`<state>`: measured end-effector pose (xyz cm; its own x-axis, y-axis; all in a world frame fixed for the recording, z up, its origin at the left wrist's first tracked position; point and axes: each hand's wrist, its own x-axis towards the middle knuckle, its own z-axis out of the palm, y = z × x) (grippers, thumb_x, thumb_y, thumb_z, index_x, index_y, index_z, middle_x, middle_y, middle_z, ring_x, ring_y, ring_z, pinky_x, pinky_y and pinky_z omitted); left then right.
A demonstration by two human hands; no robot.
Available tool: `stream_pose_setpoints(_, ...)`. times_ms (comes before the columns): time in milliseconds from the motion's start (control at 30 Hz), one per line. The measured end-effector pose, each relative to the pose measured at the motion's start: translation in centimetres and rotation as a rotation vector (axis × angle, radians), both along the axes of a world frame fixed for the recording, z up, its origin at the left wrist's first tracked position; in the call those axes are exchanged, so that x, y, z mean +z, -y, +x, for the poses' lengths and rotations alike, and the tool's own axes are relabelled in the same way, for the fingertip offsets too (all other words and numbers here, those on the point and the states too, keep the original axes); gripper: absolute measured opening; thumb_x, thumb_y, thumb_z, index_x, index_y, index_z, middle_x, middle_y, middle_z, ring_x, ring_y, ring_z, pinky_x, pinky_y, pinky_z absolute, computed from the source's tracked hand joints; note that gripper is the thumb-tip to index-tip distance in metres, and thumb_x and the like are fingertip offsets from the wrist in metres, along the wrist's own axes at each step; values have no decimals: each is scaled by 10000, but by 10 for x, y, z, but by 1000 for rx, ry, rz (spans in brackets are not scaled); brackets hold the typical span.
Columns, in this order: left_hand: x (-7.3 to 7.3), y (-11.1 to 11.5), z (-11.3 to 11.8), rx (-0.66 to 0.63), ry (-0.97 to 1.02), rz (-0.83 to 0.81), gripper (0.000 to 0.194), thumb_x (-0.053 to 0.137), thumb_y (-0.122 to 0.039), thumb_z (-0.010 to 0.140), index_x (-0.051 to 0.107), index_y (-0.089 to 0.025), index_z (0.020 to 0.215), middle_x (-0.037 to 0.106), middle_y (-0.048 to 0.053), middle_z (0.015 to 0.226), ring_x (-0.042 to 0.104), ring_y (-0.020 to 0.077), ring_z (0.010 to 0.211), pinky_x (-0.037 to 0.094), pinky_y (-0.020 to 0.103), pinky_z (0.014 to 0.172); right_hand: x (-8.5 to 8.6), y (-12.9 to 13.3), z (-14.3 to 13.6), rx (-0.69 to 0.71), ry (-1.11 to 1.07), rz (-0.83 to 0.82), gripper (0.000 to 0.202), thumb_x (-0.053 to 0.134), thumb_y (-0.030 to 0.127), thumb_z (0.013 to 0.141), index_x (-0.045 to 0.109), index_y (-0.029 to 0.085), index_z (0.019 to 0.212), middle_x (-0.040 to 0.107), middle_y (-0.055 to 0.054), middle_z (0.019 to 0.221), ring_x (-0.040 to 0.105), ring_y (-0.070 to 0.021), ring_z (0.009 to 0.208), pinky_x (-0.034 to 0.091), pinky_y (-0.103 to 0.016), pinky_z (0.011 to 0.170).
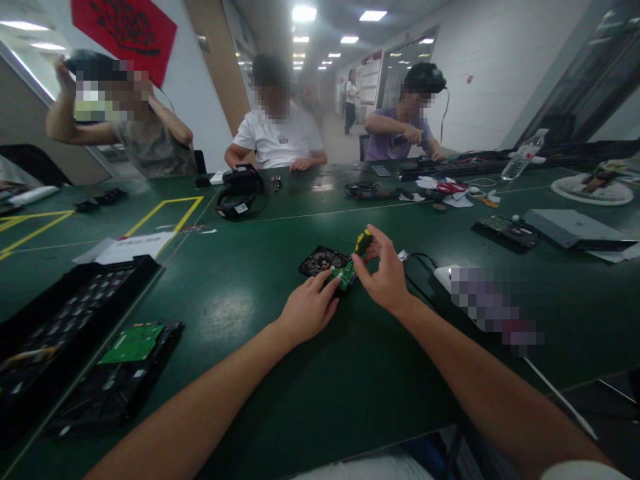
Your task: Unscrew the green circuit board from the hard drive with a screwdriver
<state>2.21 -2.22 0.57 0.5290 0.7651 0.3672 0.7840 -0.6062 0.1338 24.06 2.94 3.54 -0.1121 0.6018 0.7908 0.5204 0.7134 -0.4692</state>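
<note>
A black hard drive (320, 260) with a green circuit board (345, 274) lies on the green table in front of me. The fingers of my left hand (313, 307) are bent onto the board's near left edge, holding the drive in place. My right hand (384, 273) grips a screwdriver (363, 242) by its yellow and black handle, tilted above the board's right side. Its tip is hidden or too small to make out, so I cannot tell whether it touches a screw. Loose screws cannot be made out.
Another drive with a green board (133, 343) lies at left, beside a long black tray (75, 303). Right of my hands are a white power strip (445, 280), another hard drive (505, 232) and a grey metal box (575, 229). Several people sit across the table.
</note>
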Motion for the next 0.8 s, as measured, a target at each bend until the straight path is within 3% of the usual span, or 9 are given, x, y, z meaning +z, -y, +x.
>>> stream_pose_setpoints(333,0,0,0,2,34,7,449,508,-312,1029,514,-146,1447,561,184,1474,564,319,1361,531,483,1115,6,4,1,29,41,24,628,610,309,997,366,308,1575,607,-123,1309,672,-244,975,655,-470,859)
stream_pose_setpoints(600,4,2,1,-22,-26,17,445,479,-299,1043,529,-153,1461,586,167,1477,637,298,1209,570,473,1039,6,3,1,46,34,16,638,609,282,994,361,307,1581,602,-119,1299,668,-239,979,656,-462,862)
stream_pose_setpoints(800,6,2,0,-31,-20,24,415,465,-301,1053,550,-146,1429,600,153,1462,635,293,1212,569,459,1046,6,3,1,41,35,25,639,613,290,990,364,303,1578,608,-126,1304,673,-246,988,664,-468,857)
